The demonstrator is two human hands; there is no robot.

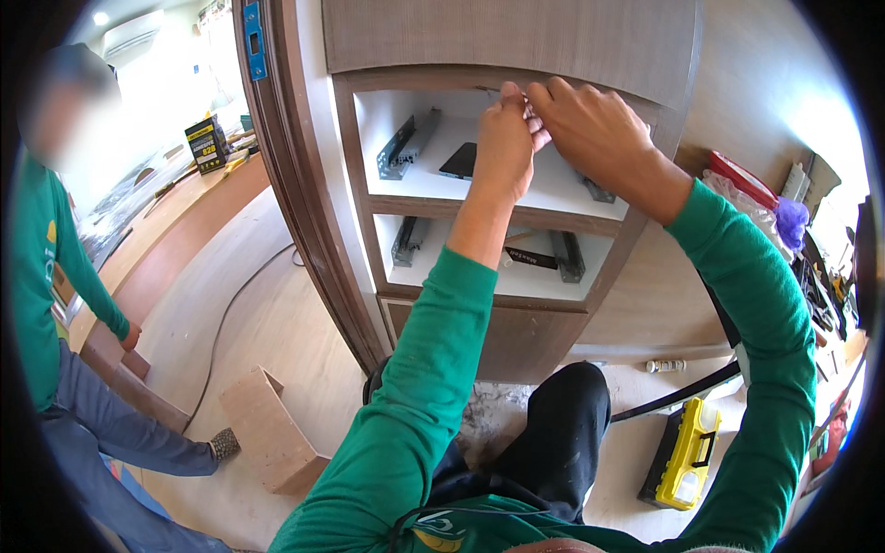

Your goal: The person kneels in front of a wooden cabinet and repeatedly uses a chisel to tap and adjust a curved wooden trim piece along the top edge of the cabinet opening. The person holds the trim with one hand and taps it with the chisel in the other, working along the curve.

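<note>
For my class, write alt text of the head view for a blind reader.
A person's left hand and right hand meet at the upper opening of a brown cabinet, where a phone-like object lies; anything held is too small to identify. A yellow toolbox is at lower right, a co-worker at left.

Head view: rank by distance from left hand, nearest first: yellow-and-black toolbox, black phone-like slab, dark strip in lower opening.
1. Black phone-like slab: upper opening, just left of the left hand.
2. Dark strip: lower opening, below the hand.
3. Yellow-and-black toolbox: on the floor, lower right.
</note>
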